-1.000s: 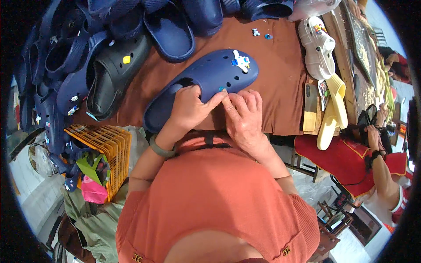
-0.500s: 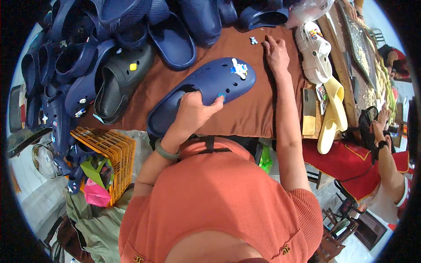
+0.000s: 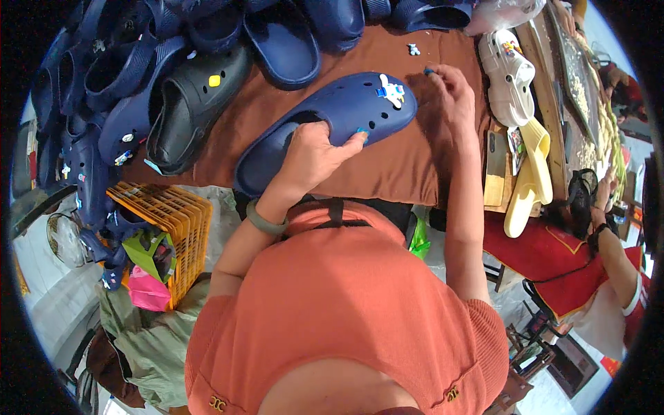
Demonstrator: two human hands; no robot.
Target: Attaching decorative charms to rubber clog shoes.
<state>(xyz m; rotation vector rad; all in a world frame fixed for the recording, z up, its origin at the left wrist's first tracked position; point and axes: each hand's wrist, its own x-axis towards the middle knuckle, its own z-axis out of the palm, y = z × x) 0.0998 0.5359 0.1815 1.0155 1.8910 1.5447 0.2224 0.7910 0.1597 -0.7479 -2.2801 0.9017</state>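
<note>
A navy clog (image 3: 346, 104) lies tilted before me, its toe to the right and a white-and-blue charm (image 3: 391, 91) near the toe. My left hand (image 3: 315, 149) grips its near side, fingers inside the opening and thumb on the outer upper. A teal spot shows at that thumb's tip; whether nail or charm I cannot tell. To the right of the toe, my right hand (image 3: 453, 93) is raised with its fingers pinched. Something tiny and teal shows at the fingertips, too small to make out. Beyond them a small grey-blue charm (image 3: 413, 49) lies on the brown cloth (image 3: 387, 169).
Navy clogs (image 3: 283, 45) crowd the far and left sides, with a black clog (image 3: 197, 111) among them. On the right are a white clog (image 3: 508, 79), a yellow slipper (image 3: 531, 176) and a phone (image 3: 496, 159). An orange crate (image 3: 190, 232) stands lower left. Another person's arm (image 3: 615, 252) shows at right.
My right hand has lifted off the cloth and come nearer me, its fingers now pinched together. My left hand keeps its grip on the navy clog. The whole view has shifted a little.
</note>
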